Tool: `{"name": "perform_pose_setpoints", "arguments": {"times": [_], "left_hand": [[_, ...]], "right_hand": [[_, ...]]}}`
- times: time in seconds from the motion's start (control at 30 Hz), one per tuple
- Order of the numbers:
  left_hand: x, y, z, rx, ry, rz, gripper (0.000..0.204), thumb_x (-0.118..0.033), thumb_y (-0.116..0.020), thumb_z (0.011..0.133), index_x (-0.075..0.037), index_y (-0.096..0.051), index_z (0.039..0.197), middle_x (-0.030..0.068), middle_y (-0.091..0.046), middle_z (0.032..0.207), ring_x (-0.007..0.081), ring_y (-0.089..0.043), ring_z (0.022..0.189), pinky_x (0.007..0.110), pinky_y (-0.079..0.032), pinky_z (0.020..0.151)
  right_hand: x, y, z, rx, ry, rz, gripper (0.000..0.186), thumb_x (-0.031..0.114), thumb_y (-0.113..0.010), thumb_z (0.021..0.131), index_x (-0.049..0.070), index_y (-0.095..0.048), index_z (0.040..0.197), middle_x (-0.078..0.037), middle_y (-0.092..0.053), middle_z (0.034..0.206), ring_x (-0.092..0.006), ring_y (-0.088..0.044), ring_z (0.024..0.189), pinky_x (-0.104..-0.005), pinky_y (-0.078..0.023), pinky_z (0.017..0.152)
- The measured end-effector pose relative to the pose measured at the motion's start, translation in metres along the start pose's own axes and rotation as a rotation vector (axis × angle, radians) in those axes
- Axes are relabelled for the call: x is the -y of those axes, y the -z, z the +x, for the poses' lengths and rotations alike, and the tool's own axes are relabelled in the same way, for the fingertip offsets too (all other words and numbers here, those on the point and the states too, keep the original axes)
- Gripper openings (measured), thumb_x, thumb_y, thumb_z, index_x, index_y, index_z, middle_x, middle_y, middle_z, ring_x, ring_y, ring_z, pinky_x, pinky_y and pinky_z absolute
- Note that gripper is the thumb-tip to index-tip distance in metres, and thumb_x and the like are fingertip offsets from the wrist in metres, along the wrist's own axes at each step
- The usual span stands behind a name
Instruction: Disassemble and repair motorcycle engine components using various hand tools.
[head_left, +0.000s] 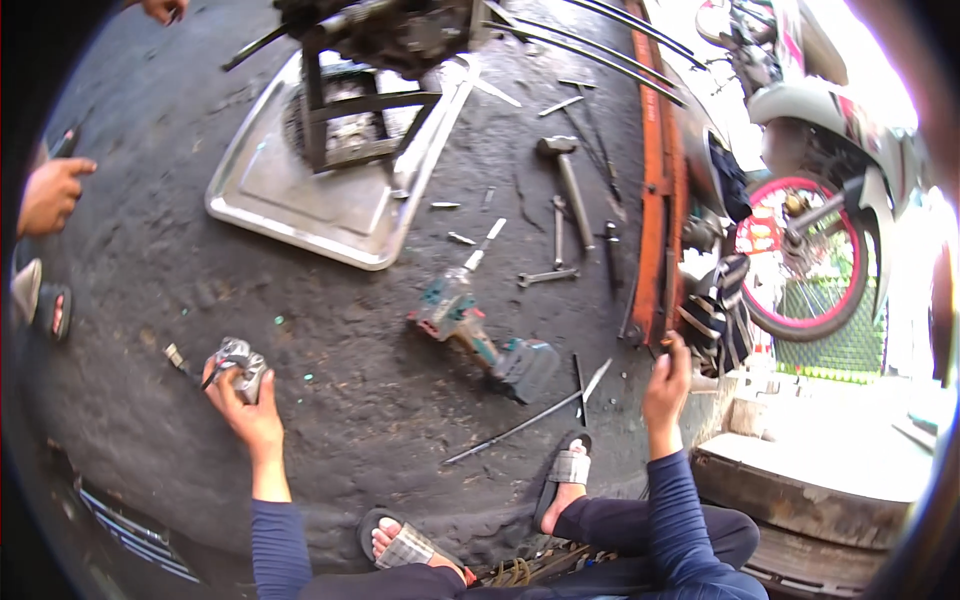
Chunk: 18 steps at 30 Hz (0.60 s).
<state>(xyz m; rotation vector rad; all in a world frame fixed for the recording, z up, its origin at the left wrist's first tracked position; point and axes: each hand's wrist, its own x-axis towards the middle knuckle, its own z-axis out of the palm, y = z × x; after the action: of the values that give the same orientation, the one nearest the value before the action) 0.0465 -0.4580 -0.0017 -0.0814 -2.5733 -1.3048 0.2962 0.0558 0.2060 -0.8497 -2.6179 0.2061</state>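
My left hand (243,400) grips a small silvery metal engine part (240,362) low over the dark greasy floor, at the lower left. My right hand (668,378) reaches to the right and rests its closed fingers on the near end of a long orange metal rail (655,170); whether it holds something small there I cannot tell. Both forearms wear dark blue sleeves. My feet in grey sandals (568,468) show at the bottom.
A cordless power drill (478,330) lies between my hands. A hammer (572,185), a wrench (556,245), thin rods and bits lie beyond. A steel tray (290,200) holds a stand with an engine. Another person's hand (50,195) is at the left; a motorbike wheel (805,255) at right.
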Motion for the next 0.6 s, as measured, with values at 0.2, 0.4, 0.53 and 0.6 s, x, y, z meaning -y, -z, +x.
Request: {"name": "perform_pose_setpoints", "arguments": {"times": [0.2,0.4,0.53,0.6], "left_hand": [[0.007,0.002,-0.005,-0.01,0.015,0.049,0.077,-0.007,-0.089,0.079,-0.001,-0.048,0.144,0.0205,-0.051,0.147,0.0382,-0.049,0.138,0.048,-0.039,0.116],[-0.008,0.007,-0.002,0.023,0.245,-0.114,0.074,-0.01,-0.096,0.071,-0.005,-0.056,0.133,0.0142,-0.07,0.123,0.0281,-0.069,0.113,0.04,-0.052,0.101],[-0.038,0.029,0.001,0.142,0.252,-0.098,0.07,-0.015,-0.097,0.071,-0.003,-0.058,0.128,0.0192,-0.074,0.117,0.0332,-0.073,0.109,0.042,-0.056,0.092],[-0.06,0.047,0.001,0.27,0.21,-0.154,0.073,-0.017,-0.097,0.07,-0.002,-0.058,0.129,0.0189,-0.073,0.119,0.0345,-0.072,0.112,0.043,-0.057,0.094]], "right_hand": [[-0.173,-0.008,0.051,0.022,-0.126,-0.33,0.037,0.012,-0.058,0.1,-0.004,-0.063,0.134,-0.026,-0.066,0.122,-0.0442,-0.063,0.114,-0.0491,-0.049,0.099],[-0.15,-0.041,0.048,-0.04,-0.16,-0.2,0.031,0.01,-0.058,0.097,0.0,-0.067,0.125,-0.024,-0.068,0.119,-0.0429,-0.061,0.114,-0.0516,-0.045,0.103],[0.001,-0.055,0.005,-0.179,0.159,0.014,0.022,0.008,-0.063,0.097,-0.002,-0.069,0.115,-0.018,-0.068,0.112,-0.0365,-0.061,0.115,-0.0456,-0.045,0.105],[0.102,-0.077,-0.021,0.19,0.151,0.36,0.019,0.003,-0.067,0.091,0.002,-0.072,0.11,-0.013,-0.07,0.104,-0.0308,-0.067,0.097,-0.0406,-0.054,0.091]]}}
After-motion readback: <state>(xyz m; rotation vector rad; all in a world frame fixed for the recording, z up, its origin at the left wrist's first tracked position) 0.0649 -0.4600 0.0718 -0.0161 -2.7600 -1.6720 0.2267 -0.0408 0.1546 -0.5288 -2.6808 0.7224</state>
